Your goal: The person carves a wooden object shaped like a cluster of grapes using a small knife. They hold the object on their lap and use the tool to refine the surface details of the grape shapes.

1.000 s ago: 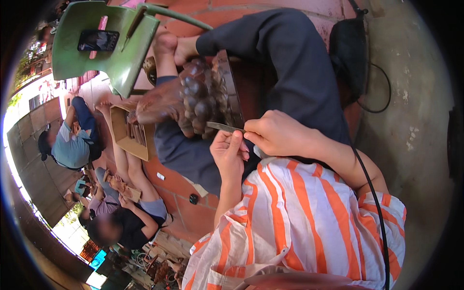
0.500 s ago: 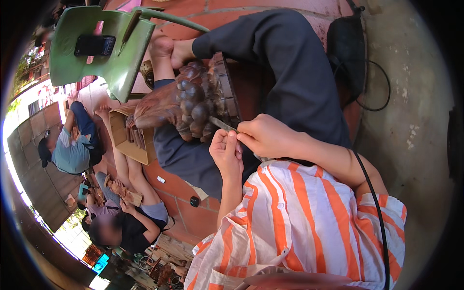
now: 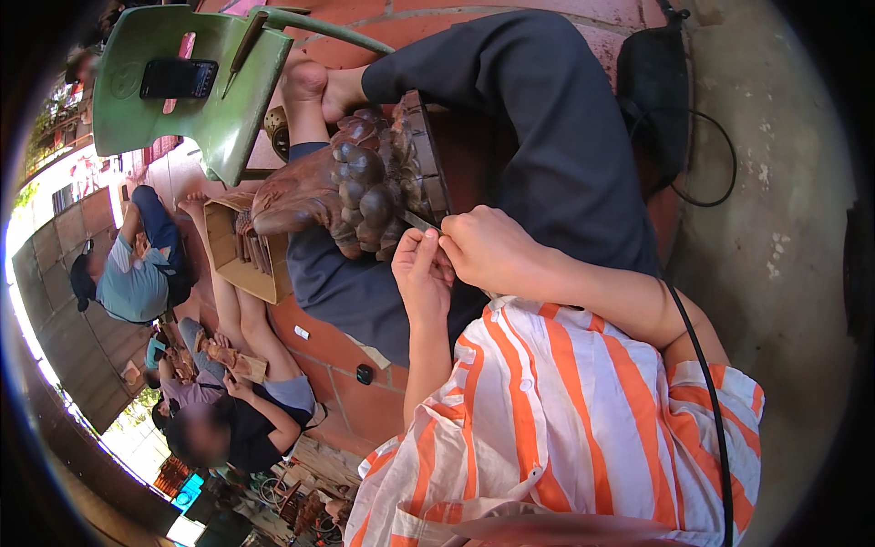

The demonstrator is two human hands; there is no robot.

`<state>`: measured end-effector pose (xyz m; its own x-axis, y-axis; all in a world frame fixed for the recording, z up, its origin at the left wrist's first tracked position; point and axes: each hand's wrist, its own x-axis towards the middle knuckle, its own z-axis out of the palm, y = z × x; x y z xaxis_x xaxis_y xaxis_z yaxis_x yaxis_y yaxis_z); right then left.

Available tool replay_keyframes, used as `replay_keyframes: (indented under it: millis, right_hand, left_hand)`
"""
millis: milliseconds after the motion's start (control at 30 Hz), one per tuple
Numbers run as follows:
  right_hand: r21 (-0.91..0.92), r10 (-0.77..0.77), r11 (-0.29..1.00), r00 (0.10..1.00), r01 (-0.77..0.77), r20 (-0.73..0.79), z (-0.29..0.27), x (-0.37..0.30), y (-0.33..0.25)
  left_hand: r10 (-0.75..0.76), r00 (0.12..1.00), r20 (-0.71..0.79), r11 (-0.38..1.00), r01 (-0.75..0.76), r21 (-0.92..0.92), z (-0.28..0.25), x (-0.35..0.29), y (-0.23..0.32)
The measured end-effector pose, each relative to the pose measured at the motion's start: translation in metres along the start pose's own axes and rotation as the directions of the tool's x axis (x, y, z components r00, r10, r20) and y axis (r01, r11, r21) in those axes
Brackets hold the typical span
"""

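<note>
A dark brown wood carving (image 3: 305, 193) with a cluster of round balls and a tiered base rests against my legs. A narrow flat metal carving blade (image 3: 417, 221) reaches from my hands to the carving, its tip at the edge of the balls by the base. My right hand (image 3: 492, 248) is closed round the tool's rear part, its handle hidden in the fist. My left hand (image 3: 424, 269) pinches close to the blade, thumb and fingers together, right beside the right hand's fingers.
A green plastic chair (image 3: 205, 118) stands at the upper left, bearing a phone (image 3: 179, 79) and a slim pointed tool (image 3: 244, 53). Below it sits a cardboard box (image 3: 244, 269) of tools. Other people (image 3: 146, 264) sit at the left. A black cable (image 3: 720, 438) runs along my right side.
Both hands and the blade have shifted slightly up along the carving, toward its base. The carving has moved up a little in the view. Both grips look the same.
</note>
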<state>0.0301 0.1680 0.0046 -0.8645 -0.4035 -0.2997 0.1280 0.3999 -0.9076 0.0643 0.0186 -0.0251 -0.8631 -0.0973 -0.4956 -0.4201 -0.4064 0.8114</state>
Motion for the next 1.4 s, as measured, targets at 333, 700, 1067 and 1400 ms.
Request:
replay_keyframes:
  millis: [333, 700, 1067, 1400]
  right_hand:
    - [0.186, -0.125, 0.974, 0.991, 0.13, -0.038, -0.001, 0.002, 0.014]
    - [0.132, -0.14, 0.979, 0.984, 0.155, -0.112, 0.002, -0.016, 0.016]
    - [0.1, -0.264, 0.958, 0.963, 0.268, -0.048, -0.003, -0.008, 0.016]
    - [0.068, -0.074, 0.995, 0.997, 0.076, -0.03, -0.007, -0.012, 0.007]
  left_hand:
    - [0.088, 0.996, -0.005, 0.996, -0.088, 0.029, -0.004, 0.0, -0.007]
    - [0.026, 0.999, 0.033, 0.993, -0.03, 0.112, -0.002, -0.011, 0.0]
    - [0.092, 0.994, 0.059, 0.991, -0.097, 0.094, 0.002, -0.013, 0.002]
    - [-0.026, 0.999, 0.033, 0.995, 0.022, 0.098, 0.006, -0.01, 0.002]
